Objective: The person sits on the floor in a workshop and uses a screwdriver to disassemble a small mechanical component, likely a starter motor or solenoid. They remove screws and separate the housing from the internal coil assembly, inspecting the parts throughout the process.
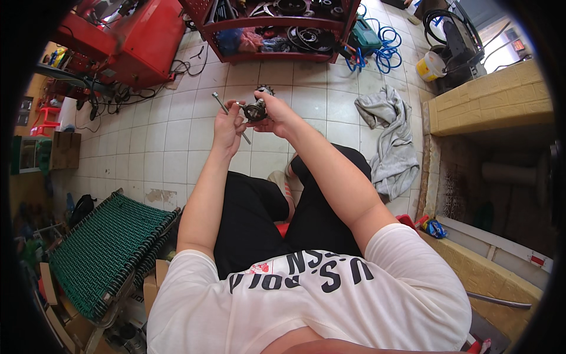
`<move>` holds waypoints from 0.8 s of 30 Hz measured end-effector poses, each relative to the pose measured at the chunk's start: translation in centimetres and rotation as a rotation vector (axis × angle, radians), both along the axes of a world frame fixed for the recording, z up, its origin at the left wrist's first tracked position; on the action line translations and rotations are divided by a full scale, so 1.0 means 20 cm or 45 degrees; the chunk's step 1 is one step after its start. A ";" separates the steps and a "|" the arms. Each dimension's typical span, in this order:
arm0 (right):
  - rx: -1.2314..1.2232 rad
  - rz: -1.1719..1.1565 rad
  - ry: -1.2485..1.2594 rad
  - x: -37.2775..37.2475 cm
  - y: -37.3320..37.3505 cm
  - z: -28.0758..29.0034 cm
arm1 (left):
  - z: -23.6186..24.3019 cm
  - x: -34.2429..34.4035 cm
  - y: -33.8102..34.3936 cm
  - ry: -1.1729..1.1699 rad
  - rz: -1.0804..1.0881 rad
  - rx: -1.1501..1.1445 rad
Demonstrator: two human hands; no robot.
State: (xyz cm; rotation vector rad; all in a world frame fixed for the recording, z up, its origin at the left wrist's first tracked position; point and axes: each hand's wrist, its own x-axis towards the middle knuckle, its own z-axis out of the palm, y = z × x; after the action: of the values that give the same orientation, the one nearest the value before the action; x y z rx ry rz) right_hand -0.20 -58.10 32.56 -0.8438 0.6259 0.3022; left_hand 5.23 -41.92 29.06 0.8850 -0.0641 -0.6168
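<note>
Evidently, both bare hands are occupied, raised together above the tiled floor (165,130) in front of the person's knees. The right hand (277,117) holds a dark, round metal part (255,111), thumb on the far side and fingers curled beneath; a toothed gear (266,90) shows at its far end, though whether the two are one piece cannot be told. The left hand (226,127) is closed narrowly around a long bolt (221,104), which slants across the fingers, its head pointing away and to the left. Its fingertips lie against or just beside the metal part; exact contact is too small to confirm. The person sits with knees apart, in black trousers (247,203). On the floor to the right lies a crumpled grey cloth (394,162). Ahead stands a red rack (274,58) with parts and plastic bags on its shelves; beside it are a green case (364,38) and a coiled blue hose (387,52). A red machine (146,44) occupies the far left, and a green woven folding bed (112,242) stands near the left elbow
</note>
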 end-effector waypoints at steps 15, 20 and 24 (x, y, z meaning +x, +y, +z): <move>0.259 -0.129 -0.088 0.02 -0.03 0.01 | 0.04 -0.04 -0.01 -0.189 -0.043 0.323; 0.262 -0.128 -0.168 0.02 -0.05 -0.03 | 0.08 -0.06 -0.04 -0.242 -0.028 0.490; 0.228 -0.235 -0.172 0.04 -0.03 -0.08 | 0.05 -0.05 -0.04 -0.200 -0.031 0.476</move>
State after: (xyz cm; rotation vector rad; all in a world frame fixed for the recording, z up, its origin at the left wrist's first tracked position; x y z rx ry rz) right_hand 0.51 -58.69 31.02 -0.6239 0.5374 0.1299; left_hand 4.26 -42.68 30.14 1.2962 -0.1031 -0.5906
